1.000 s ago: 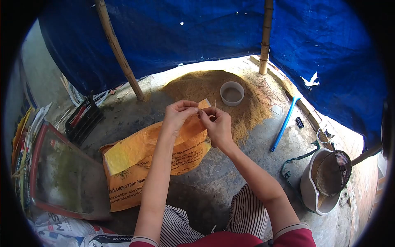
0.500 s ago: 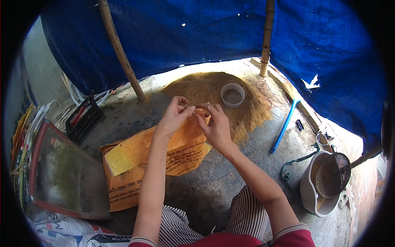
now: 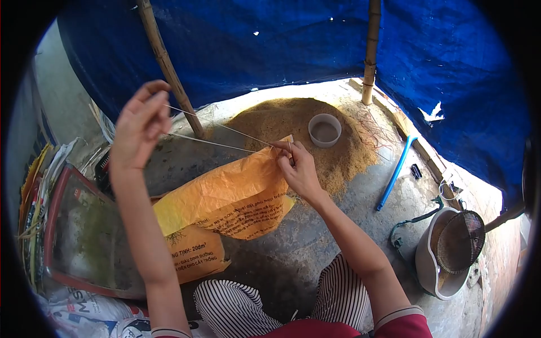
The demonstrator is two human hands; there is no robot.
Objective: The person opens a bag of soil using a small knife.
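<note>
- Left hand [image 3: 137,128] raised, fingers curled, pulling thread [image 3: 217,124] taut.
- Right hand [image 3: 298,172] pinches the bag's [image 3: 225,186] top corner.
- Bag slopes down below and between the hands.
- Tub [image 3: 324,133] sits on the grainy pile [image 3: 259,119] beyond; left forearm partly hides the crate [image 3: 103,172].

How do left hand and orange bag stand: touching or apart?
Apart. Head view shows left hand raised clear, grey floor visible between it and orange bag; thread spans the gap.
</note>
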